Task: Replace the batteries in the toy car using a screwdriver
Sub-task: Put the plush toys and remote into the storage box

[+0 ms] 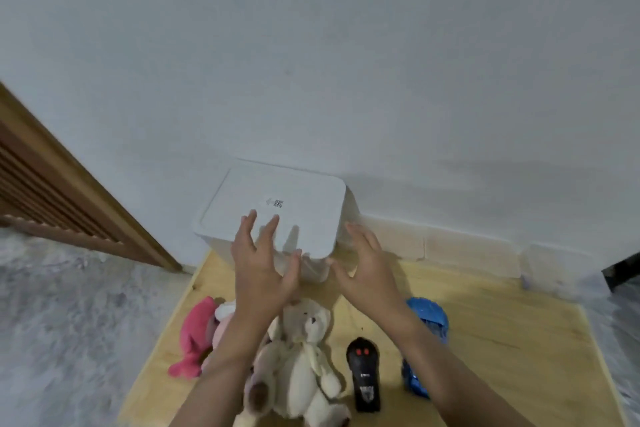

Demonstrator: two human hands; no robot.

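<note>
A blue toy car (427, 322) lies on the wooden table (502, 340), partly hidden under my right forearm. A black remote control (363, 374) with two red buttons lies to its left. At the table's far edge stands a white lidded box (277, 208). My left hand (258, 260) is spread open over the front of the lid. To the right, my right hand (363, 263) is open beside the box's front right corner. Neither hand holds anything. I see no screwdriver and no batteries.
A cream teddy bear (301, 357) lies under my left forearm, with a pink plush toy (194, 336) to its left. A white wall rises behind the box. A brown slatted wooden panel (52, 191) stands at far left, above a grey carpet (69, 322).
</note>
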